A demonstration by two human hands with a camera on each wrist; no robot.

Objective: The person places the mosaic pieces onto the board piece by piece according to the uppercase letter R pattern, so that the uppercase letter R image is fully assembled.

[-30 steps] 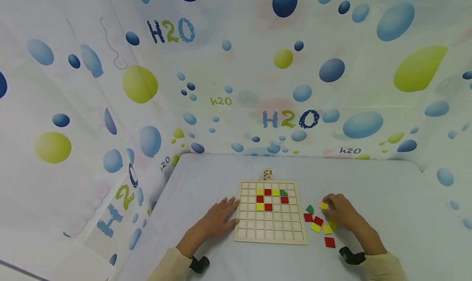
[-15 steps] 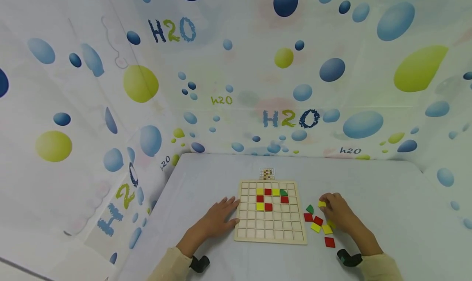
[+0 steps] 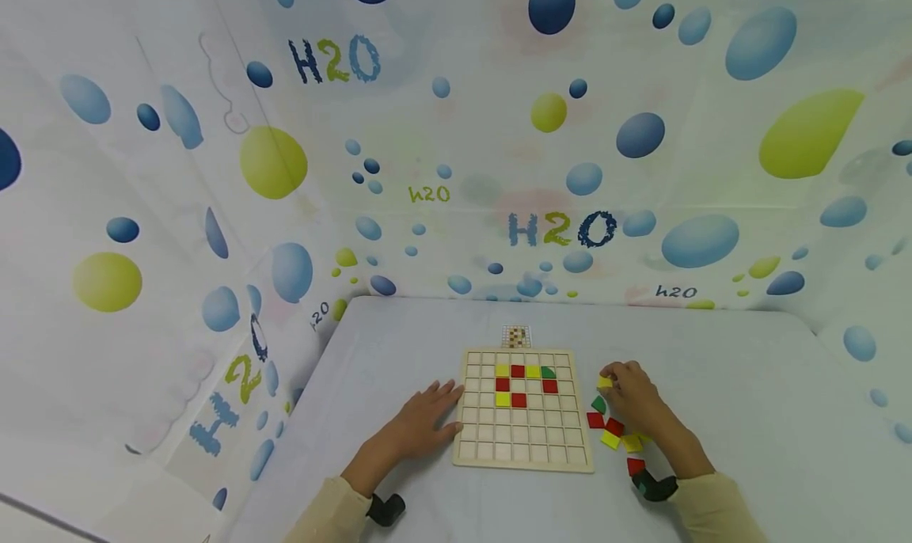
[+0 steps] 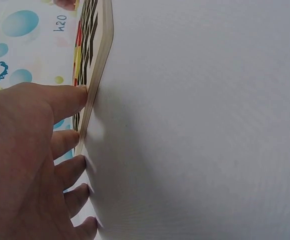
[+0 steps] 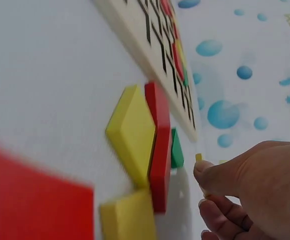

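Observation:
A wooden grid board [image 3: 523, 432] lies on the table with several yellow and red square tiles and one green rounded tile set in its upper cells. My left hand [image 3: 422, 423] rests at the board's left edge, fingers extended; in the left wrist view the thumb [image 4: 70, 100] touches the rim. Between thumb and fingers my right hand [image 3: 632, 396] pinches a yellow tile [image 3: 605, 382], just right of the board. Only a sliver of that tile [image 5: 198, 157] shows in the right wrist view. Below the hand lie loose tiles, among them a green one [image 3: 598, 404] and a red one [image 3: 594, 420].
A small printed pattern card [image 3: 516, 336] lies behind the board. More loose tiles, such as a yellow one [image 3: 610, 440] and a red one [image 3: 636, 466], are scattered right of the board. White cloth covers the table [image 3: 399, 337], and a patterned curtain [image 3: 484, 147] rises behind.
My right hand has moved left and slightly away from me, toward the board, with the yellow tile in its pinch. The left hand and the board have not moved.

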